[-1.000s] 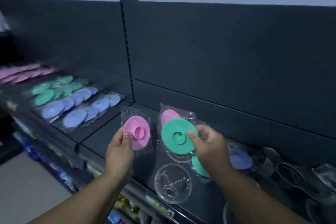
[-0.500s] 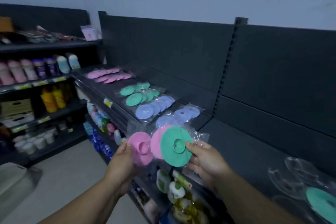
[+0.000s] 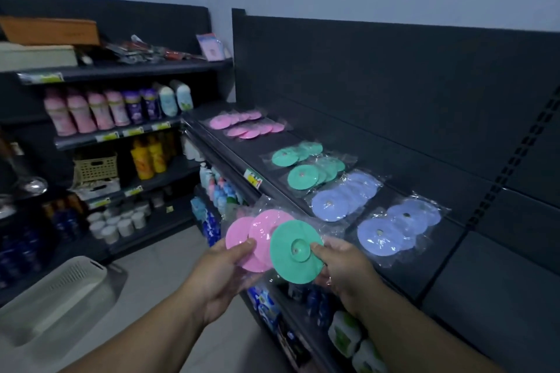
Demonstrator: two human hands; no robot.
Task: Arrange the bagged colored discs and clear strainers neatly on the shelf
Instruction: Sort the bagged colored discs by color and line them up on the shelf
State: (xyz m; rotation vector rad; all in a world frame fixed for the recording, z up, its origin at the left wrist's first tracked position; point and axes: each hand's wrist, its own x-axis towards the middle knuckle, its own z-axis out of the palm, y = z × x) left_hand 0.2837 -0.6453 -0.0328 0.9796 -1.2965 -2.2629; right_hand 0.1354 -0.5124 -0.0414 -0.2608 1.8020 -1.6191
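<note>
Standing at the dark metal shelf (image 3: 454, 269), holding three clear-bagged discs just off its front edge, near the closest rows. Pinching a bagged round pink disc (image 3: 237, 233) with the left hand (image 3: 224, 269), thumb pressing on the face, fingers curled behind. Pinching a bagged round green disc with a raised hub (image 3: 295, 251) with the right hand (image 3: 344, 266), thumb lying beside the hub, fingers curled under the bag. Fanning a second bagged pink disc (image 3: 266, 230) between those two, overlapping both; impossible to tell whether gripped by left or right.

Judging by the layout, sorting by colour and heading for matching rows. Worth aiming the pink pair at the overlapping rows of bagged pink discs (image 3: 247, 126) at the far end, and the green one at the rows of bagged green discs (image 3: 303, 165) in the middle, passing over the rows of bagged lilac discs (image 3: 363, 212) nearest. Best done by separating the colours first, then laying each bag flat, face up, overlapping the row like roof tiles, keeping spacing even. Probably slippery, that glossy plastic, so gripping through to the disc itself.
</note>
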